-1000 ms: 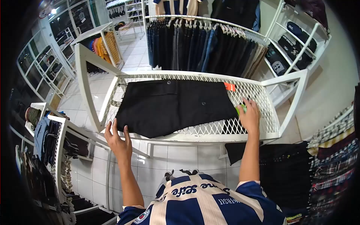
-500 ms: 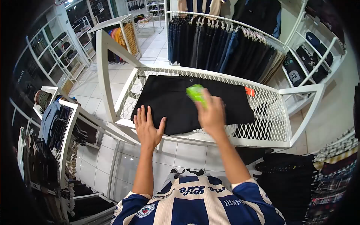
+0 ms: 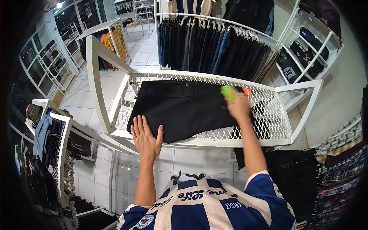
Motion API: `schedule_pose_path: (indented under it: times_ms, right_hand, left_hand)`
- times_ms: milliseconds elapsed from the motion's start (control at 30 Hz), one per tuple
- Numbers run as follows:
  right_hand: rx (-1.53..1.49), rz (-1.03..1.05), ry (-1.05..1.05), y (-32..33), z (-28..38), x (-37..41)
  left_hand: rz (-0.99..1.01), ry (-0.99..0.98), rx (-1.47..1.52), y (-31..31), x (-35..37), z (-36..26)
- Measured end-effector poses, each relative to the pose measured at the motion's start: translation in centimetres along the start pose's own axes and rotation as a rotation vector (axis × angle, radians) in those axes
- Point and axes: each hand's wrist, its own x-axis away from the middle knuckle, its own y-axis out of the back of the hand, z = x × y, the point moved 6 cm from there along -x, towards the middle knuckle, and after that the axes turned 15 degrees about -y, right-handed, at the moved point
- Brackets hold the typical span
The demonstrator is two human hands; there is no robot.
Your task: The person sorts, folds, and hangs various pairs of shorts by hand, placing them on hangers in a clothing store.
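Black pants (image 3: 172, 103), with a buttoned pocket, lie spread flat on a white wire-mesh display rack (image 3: 276, 119). My left hand (image 3: 147, 136) rests palm down on their near left corner, fingers spread. Over the right part of the pants, my right hand (image 3: 239, 105) grips a bright green palm-sized object (image 3: 227, 92). That object looks like a small brush, but blur hides its exact kind. It is low over the cloth; whether it touches cannot be told. An orange-red tag (image 3: 247, 91) shows just past the far right edge of the pants.
Dark jeans (image 3: 199, 46) hang on a rail behind the rack. Caps (image 3: 301, 53) sit on a shelf at the right. More clothes (image 3: 51, 130) fill a white stand at the left, and plaid shirts (image 3: 341, 168) lie at the lower right.
My right hand has moved to the right across the pants with the green object. My left hand stays on the near left corner. The camera view has shifted slightly.
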Motion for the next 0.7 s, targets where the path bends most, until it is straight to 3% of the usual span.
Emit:
schedule_pose_path:
  times_ms: [33,100,167,233,300,367,400,433,467,500,567,600,633,700]
  right_hand:
    - [0.075,-0.176,-0.082,-0.6,-4.4,-1.9]
    - [0.248,-0.219,-0.254,2.6,-5.5,-2.5]
    - [-0.046,-0.262,-0.227,5.1,-1.8,-0.6]
    - [-0.184,-0.258,0.071,4.3,3.1,2.6]
    - [-0.115,-0.077,0.312,1.2,5.0,5.5]
    - [0.057,-0.109,0.144,1.2,1.2,4.0]
    - [0.098,-0.229,0.053,0.8,-2.9,1.9]
    - [0.184,-0.179,-0.203,3.0,-5.1,0.9]
    - [0.432,-0.208,-0.279,2.9,-8.5,-0.6]
    - [0.247,-0.190,-0.331,3.4,-10.2,-1.2]
    - [0.021,-0.290,-0.252,5.3,-6.3,1.0]
    - [-0.090,-0.326,-0.105,5.1,-3.3,2.4]
    - [-0.099,-0.292,0.061,4.6,-0.5,4.0]
    - [-0.008,-0.113,0.194,1.5,0.2,4.8]
  left_hand:
    - [-0.004,-0.003,-0.009,-0.1,0.0,-0.1]
    - [-0.012,-0.006,-0.011,0.1,-0.1,-0.2]
    - [-0.008,-0.012,-0.016,0.0,-0.2,0.0]
    - [0.016,-0.008,-0.024,0.2,-0.3,-0.2]
    - [0.029,-0.005,-0.015,0.2,-0.3,-0.1]
    - [0.051,0.008,-0.014,0.4,-0.4,-0.2]
    - [0.034,-0.004,0.000,0.5,-0.4,-0.4]
    - [0.016,-0.007,0.011,0.6,-0.2,-0.5]
    - [0.017,-0.003,0.013,0.6,0.1,-0.5]
    - [0.023,0.000,0.011,0.6,0.0,-0.4]
    - [0.015,0.015,0.012,0.3,-0.5,-0.3]
    - [0.022,0.005,0.003,0.2,-0.4,-0.2]
    - [0.031,-0.009,-0.009,0.2,-0.3,-0.1]
    - [0.040,-0.013,-0.009,0.3,-0.3,-0.3]
